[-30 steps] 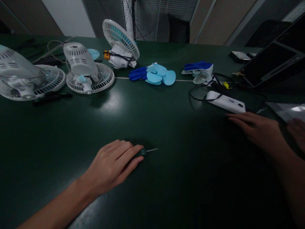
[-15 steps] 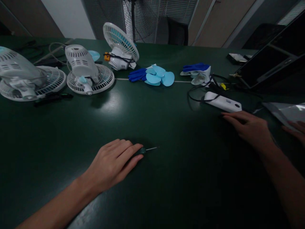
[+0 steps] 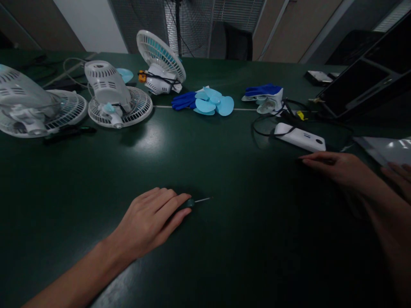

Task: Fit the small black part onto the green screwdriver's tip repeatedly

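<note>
Left hand [image 3: 152, 218] wrapped around a screwdriver [image 3: 190, 203], lower centre of the frame
At frame right, the right hand [image 3: 338, 170] is just beside a white device [image 3: 300, 137]; whether it pinches anything cannot be told.

The green table [image 3: 244, 188] lies in front of a dark chair [image 3: 237, 42]. Blinds [image 3: 237, 9] hang beyond the chair, a white wall section [image 3: 93, 25] rises to its left, and brown panels [image 3: 300, 30] to its right. The room light is dim.
</note>
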`<move>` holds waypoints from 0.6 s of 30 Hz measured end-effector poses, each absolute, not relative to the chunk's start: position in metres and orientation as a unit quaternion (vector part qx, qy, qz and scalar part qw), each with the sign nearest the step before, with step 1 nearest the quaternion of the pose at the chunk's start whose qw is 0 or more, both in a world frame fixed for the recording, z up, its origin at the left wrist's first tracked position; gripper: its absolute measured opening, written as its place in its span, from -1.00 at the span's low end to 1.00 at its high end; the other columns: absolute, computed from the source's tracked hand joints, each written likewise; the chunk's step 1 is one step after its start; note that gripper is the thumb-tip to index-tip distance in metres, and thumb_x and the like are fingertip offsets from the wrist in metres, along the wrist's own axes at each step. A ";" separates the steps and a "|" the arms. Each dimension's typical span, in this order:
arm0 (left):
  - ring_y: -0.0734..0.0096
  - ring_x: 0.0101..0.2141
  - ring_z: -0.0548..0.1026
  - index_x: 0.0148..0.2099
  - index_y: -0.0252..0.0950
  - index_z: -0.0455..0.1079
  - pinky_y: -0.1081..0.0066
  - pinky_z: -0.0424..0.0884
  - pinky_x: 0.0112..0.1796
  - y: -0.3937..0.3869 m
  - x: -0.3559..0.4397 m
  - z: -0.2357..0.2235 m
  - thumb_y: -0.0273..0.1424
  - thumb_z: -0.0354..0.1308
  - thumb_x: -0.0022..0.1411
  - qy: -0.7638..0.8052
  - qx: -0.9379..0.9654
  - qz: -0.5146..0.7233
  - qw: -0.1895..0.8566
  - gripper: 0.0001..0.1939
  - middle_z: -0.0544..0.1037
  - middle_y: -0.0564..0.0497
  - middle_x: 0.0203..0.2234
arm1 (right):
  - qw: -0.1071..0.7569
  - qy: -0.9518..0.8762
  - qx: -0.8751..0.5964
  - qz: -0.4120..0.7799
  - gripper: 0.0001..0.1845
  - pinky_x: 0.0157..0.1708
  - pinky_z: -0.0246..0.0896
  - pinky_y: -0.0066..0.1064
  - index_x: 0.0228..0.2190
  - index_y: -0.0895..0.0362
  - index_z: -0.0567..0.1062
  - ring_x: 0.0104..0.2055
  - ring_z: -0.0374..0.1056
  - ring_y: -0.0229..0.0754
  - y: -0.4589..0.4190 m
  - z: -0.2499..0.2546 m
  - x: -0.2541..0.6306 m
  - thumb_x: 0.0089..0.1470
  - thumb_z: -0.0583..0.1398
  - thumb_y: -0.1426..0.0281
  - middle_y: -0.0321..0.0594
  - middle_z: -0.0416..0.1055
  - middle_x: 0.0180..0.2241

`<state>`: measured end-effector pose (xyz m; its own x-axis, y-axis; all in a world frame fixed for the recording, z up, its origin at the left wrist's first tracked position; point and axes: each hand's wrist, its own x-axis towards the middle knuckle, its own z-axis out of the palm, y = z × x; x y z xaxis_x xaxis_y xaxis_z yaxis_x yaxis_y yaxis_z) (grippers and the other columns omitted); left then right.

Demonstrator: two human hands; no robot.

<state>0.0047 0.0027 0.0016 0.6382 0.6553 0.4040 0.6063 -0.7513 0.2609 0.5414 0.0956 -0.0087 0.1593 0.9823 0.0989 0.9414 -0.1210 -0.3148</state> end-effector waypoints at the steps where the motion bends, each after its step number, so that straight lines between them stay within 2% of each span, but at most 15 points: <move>1: 0.40 -0.34 0.44 0.12 -0.35 0.37 0.35 0.38 -0.32 0.003 0.005 0.002 -0.39 0.09 0.42 0.350 0.904 0.243 0.050 -0.72 0.51 -0.04 -0.27 | 0.142 -0.628 -0.760 0.090 -0.54 -0.49 0.31 -0.28 -0.32 -0.04 0.68 -0.43 0.51 -0.03 0.094 -0.009 0.540 -0.13 0.29 -0.09 -0.24 0.62 -0.39; 3: 0.39 -0.34 0.44 0.12 -0.35 0.37 0.35 0.37 -0.33 0.002 0.005 0.002 -0.39 0.10 0.42 0.351 0.903 0.241 0.050 -0.72 0.51 -0.04 -0.28 | 0.149 -0.592 -0.785 0.104 -0.54 -0.46 0.31 -0.25 -0.29 -0.04 0.66 -0.37 0.52 0.01 0.090 -0.010 0.535 -0.16 0.31 -0.06 -0.23 0.62 -0.34; 5: 0.39 -0.35 0.44 0.12 -0.34 0.37 0.35 0.37 -0.33 0.002 0.005 0.002 -0.39 0.10 0.42 0.352 0.903 0.240 0.050 -0.72 0.51 -0.04 -0.28 | 0.187 -0.583 -0.788 0.063 -0.53 -0.44 0.30 -0.26 -0.30 -0.01 0.64 -0.35 0.52 0.00 0.085 -0.012 0.525 -0.16 0.31 -0.06 -0.22 0.61 -0.33; 11: 0.38 -0.34 0.45 0.12 -0.34 0.37 0.34 0.38 -0.31 0.003 0.004 0.002 -0.38 0.09 0.42 0.354 0.903 0.237 0.049 -0.73 0.51 -0.04 -0.28 | 0.254 -0.599 -0.758 -0.036 -0.56 -0.31 0.29 -0.27 -0.31 0.06 0.60 -0.37 0.49 -0.09 0.080 -0.017 0.494 0.02 0.23 -0.05 -0.22 0.57 -0.39; 18: 0.38 -0.34 0.45 0.12 -0.34 0.37 0.34 0.38 -0.31 0.003 0.004 0.000 -0.38 0.09 0.42 0.353 0.903 0.239 0.046 -0.72 0.51 -0.04 -0.28 | 0.238 -0.673 -0.690 -0.118 -0.58 -0.22 0.31 -0.26 -0.26 0.09 0.61 -0.33 0.51 -0.08 0.083 -0.020 0.491 0.18 0.16 0.02 -0.17 0.60 -0.29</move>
<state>0.0038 0.0029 0.0003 0.6361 0.6600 0.3998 0.6156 -0.7464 0.2529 0.4910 0.0831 -0.0203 0.0670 0.8727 0.4837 0.9853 0.0185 -0.1700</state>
